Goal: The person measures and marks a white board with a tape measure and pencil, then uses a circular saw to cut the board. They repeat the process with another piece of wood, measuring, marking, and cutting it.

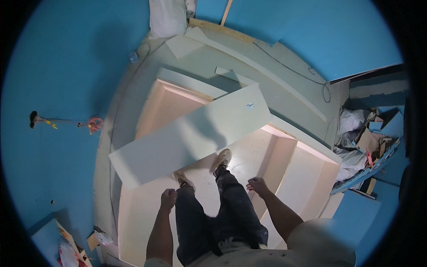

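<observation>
A long white panel [182, 135] lies slantwise across a large white cabinet carcass [153, 109], which rests on its back on the floor. I stand inside the carcass, both shoes close to the panel's near edge. My left hand [168, 199] hangs beside my left leg, curled into a fist near the panel's lower edge and apart from it. Out to the right of my leg, my right hand [256, 184] is loosely closed above the carcass, near its upright divider [278, 164]. Nothing shows in either hand. A small bluish mark [250, 106] sits near the panel's right end.
Blue walls [58, 80] surround the floor. Beyond the carcass lie a long pale strip [267, 73], a loose board [182, 46] and a dark cable [284, 63]. A white sack [167, 18] stands far left of centre. Scraps and bags [353, 164] pile at the right. Orange wire [94, 125] hangs from the left wall.
</observation>
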Motion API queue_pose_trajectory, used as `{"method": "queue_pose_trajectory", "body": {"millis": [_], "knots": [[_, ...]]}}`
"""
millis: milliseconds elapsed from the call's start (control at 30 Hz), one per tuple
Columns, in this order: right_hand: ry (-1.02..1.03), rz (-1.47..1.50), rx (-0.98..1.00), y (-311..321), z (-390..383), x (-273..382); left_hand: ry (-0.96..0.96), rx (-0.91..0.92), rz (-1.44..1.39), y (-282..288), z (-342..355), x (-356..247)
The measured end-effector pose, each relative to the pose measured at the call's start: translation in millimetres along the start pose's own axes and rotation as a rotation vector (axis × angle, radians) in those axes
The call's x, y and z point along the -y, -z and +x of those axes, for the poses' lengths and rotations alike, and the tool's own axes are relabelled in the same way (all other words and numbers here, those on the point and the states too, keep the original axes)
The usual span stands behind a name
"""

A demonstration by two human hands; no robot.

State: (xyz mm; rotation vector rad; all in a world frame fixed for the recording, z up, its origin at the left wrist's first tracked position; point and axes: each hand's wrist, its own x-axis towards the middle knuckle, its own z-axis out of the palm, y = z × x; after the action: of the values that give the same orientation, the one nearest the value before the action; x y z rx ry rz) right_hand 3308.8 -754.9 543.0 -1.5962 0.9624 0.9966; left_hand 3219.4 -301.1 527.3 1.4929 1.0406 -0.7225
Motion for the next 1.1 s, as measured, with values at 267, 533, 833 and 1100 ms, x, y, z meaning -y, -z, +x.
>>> {"method": "queue_pose_trajectory", "body": {"millis": [267,533,833,1100], "knots": [[-0.149,0.081,0.073,-65,209,21,0.519,-0.502,-1.024,-25,203,99],[-0.111,0.959,0.104,-109,293,81,0.103,-0.347,-1.451,-14,250,85],[0.256,0.567,0.142,-45,170,162,0.115,-0.395,-1.433,-9,94,62],[0.107,0.299,-0.269,-50,-6,130,0.373,-0.484,-1.326,-8,-59,114]]}}
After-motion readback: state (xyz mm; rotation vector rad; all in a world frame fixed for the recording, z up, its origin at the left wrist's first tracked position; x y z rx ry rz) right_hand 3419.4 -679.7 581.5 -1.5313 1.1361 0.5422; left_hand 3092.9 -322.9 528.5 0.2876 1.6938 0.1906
